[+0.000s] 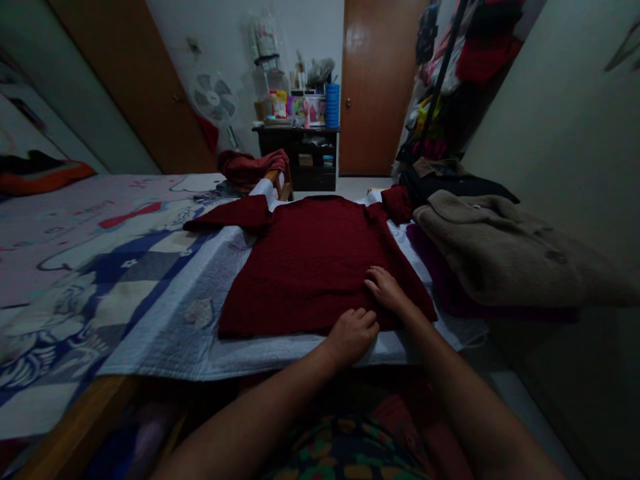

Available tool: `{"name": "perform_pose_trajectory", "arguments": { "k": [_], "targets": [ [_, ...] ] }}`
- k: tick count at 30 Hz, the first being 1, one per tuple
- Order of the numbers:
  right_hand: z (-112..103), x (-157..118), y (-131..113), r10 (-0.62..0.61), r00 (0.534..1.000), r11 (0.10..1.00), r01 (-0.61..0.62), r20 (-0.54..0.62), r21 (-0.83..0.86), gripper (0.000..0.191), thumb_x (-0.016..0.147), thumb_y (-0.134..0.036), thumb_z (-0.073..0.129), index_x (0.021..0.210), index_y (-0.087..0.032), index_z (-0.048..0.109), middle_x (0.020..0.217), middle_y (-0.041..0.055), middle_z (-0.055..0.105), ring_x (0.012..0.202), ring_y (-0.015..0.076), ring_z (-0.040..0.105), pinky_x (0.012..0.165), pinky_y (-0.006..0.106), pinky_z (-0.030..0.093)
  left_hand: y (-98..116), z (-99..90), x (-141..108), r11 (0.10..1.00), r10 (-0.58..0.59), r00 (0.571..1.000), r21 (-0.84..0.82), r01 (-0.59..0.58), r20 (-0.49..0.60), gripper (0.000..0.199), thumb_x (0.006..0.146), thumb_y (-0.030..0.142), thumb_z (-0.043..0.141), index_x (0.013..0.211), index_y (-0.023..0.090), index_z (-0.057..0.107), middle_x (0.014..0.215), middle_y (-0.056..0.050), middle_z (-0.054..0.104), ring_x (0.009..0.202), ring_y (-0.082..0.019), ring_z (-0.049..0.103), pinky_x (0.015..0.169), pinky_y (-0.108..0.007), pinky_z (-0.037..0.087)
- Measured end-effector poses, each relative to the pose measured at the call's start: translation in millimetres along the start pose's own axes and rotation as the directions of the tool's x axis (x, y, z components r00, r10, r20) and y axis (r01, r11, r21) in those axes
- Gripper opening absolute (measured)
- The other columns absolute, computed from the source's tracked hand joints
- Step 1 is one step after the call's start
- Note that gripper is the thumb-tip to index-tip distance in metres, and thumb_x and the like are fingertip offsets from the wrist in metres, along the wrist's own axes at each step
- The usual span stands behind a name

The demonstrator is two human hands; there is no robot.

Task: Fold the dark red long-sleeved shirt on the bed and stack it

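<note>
A dark red long-sleeved sweater lies spread on a pale blue cloth, its hem toward me. One sleeve stretches out to the left; the other is bunched at the far right. My left hand is at the hem, right of its middle, with the fingers curled onto the fabric and their tips hidden. A little higher and to the right, my right hand rests on the sweater, its fingers loosely stretched out and slightly bent.
On the right lies a pile of folded clothes with a brown-grey coat on top. A bed with a patterned sheet extends along the left. Behind stand a dark cabinet, a fan and a wooden door.
</note>
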State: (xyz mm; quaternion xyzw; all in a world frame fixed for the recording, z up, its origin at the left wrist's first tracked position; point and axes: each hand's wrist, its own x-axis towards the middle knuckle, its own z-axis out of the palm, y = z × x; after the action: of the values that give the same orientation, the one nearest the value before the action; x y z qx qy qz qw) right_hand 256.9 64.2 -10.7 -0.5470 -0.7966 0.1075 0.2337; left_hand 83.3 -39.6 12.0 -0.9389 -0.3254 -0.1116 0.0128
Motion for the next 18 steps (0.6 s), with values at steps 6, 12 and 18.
{"name": "perform_pose_trajectory", "arguments": {
  "k": [6, 12, 18],
  "targets": [
    [-0.9, -4.6, 7.6, 0.041, 0.999, 0.988, -0.041, -0.003, -0.152, 0.035, 0.089, -0.031, 0.054, 0.120, -0.016, 0.059, 0.131, 0.0138, 0.056, 0.127, 0.0260, 0.046, 0.107, 0.042, 0.034, 7.1, 7.5, 30.5, 0.999, 0.054, 0.998, 0.001, -0.054, -0.034, 0.011, 0.092, 0.022, 0.052, 0.094, 0.019, 0.062, 0.100, -0.006, 0.059, 0.091, -0.022, 0.052, 0.071, -0.035, 0.043],
    [-0.6, -12.1, 8.3, 0.022, 1.000, 0.967, -0.020, 0.002, -0.254, 0.039, 0.093, -0.035, 0.049, 0.127, -0.017, 0.055, 0.141, 0.0144, 0.049, 0.137, 0.0297, 0.035, 0.111, 0.051, 0.026, 11.5, 11.2, 33.6, 0.994, 0.089, 0.995, -0.055, -0.091, -0.047, 0.011, 0.093, 0.024, 0.052, 0.095, 0.019, 0.061, 0.096, -0.005, 0.060, 0.093, -0.021, 0.053, 0.073, -0.034, 0.044],
    [-5.4, -7.7, 12.8, 0.012, 0.999, 0.955, 0.000, 0.037, -0.296, 0.040, 0.094, -0.036, 0.047, 0.129, -0.018, 0.055, 0.142, 0.0154, 0.048, 0.137, 0.0303, 0.035, 0.111, 0.051, 0.025, 14.9, 14.2, 22.5, 0.992, 0.120, 0.993, -0.037, -0.121, -0.018, 0.010, 0.093, 0.024, 0.051, 0.092, 0.019, 0.060, 0.095, -0.005, 0.060, 0.088, -0.019, 0.052, 0.072, -0.034, 0.043]
  ]
}}
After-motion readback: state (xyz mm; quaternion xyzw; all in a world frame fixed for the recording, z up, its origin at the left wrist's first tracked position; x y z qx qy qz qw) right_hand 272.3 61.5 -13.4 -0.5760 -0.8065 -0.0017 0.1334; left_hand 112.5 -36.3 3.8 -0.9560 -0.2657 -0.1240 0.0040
